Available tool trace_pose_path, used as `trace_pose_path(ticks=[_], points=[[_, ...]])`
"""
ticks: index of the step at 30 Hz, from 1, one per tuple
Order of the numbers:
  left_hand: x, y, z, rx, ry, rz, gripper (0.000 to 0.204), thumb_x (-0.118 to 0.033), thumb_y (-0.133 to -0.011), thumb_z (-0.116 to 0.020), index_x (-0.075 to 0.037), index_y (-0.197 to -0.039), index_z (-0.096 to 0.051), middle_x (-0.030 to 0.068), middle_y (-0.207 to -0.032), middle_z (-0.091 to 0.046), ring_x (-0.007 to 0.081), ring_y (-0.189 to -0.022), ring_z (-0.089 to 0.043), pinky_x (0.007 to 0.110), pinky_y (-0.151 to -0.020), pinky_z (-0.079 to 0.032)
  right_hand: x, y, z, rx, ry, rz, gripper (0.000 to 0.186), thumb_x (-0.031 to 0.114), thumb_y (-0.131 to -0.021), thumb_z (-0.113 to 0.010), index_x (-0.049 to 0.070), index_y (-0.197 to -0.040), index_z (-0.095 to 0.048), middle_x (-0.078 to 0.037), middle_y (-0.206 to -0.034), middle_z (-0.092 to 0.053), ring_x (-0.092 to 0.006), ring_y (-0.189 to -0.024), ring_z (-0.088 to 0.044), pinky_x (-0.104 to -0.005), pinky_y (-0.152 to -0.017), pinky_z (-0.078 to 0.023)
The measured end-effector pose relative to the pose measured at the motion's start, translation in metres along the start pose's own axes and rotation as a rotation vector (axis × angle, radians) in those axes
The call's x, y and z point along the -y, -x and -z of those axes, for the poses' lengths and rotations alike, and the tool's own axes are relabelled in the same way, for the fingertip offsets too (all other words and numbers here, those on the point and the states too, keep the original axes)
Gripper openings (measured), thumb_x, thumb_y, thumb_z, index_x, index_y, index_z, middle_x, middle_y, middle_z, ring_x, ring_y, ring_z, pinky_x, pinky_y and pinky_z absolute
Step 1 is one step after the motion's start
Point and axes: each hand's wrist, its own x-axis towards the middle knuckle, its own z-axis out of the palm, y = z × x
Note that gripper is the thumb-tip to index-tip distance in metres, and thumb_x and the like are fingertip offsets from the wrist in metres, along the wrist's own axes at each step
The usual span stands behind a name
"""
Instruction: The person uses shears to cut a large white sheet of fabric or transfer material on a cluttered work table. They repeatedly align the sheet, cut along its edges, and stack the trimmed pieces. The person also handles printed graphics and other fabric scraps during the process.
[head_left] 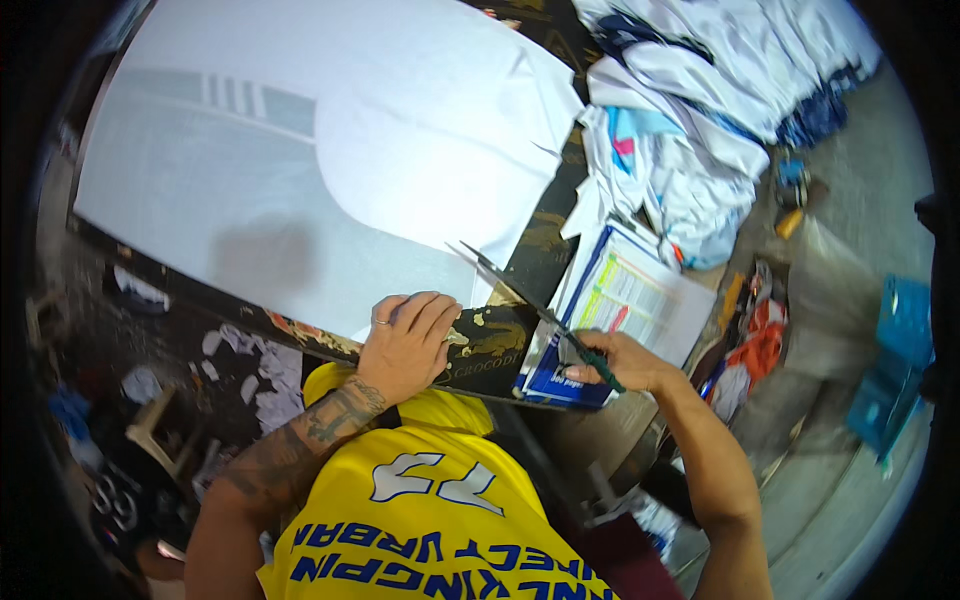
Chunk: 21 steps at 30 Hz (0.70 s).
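Observation:
My right hand is wrapped round the dark, green-wrapped handles of a pair of scissors. The long blades point up and left, slightly parted, and their tips lie over the edge of a white cloth. At the table's near edge, my left hand rests with its fingers laid flat on the near right corner of the cloth. A greyish sheer area with several pale stripes spans the cloth's left side, bounded by a curved line.
Under the cloth is a dark, worn table. Papers with a coloured printed sheet lie by my right hand. Behind them is a heap of white and blue garments. White scraps litter the floor at left; a blue plastic container stands far right.

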Motion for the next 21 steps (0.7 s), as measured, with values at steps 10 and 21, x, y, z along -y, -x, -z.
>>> trace_pose_path(ticks=[10, 21], points=[[-0.001, 0.004, -0.014, -0.061, -0.157, -0.016, 0.055, -0.034, -0.086, -0.072, -0.010, -0.135, -0.069, 0.0017, -0.139, -0.062, 0.0191, -0.136, -0.051, 0.048, -0.114, -0.038, 0.047, -0.048, 0.065, 0.166, 0.326, 0.022, 0.054, 0.049, -0.087, -0.091, 0.003, -0.089, -0.064, -0.006, -0.074, -0.057, -0.0187, -0.071, -0.054, -0.0379, -0.067, -0.044], [0.000, 0.005, -0.015, -0.092, -0.150, -0.012, 0.054, -0.035, -0.085, -0.072, -0.010, -0.133, -0.071, 0.0003, -0.140, -0.061, 0.0192, -0.135, -0.052, 0.047, -0.113, -0.039, 0.054, -0.051, 0.061, 0.185, 0.363, -0.139, 0.059, 0.058, -0.081, -0.093, 0.004, -0.086, -0.070, -0.004, -0.064, -0.058, -0.0182, -0.064, -0.057, -0.0373, -0.062, -0.044]])
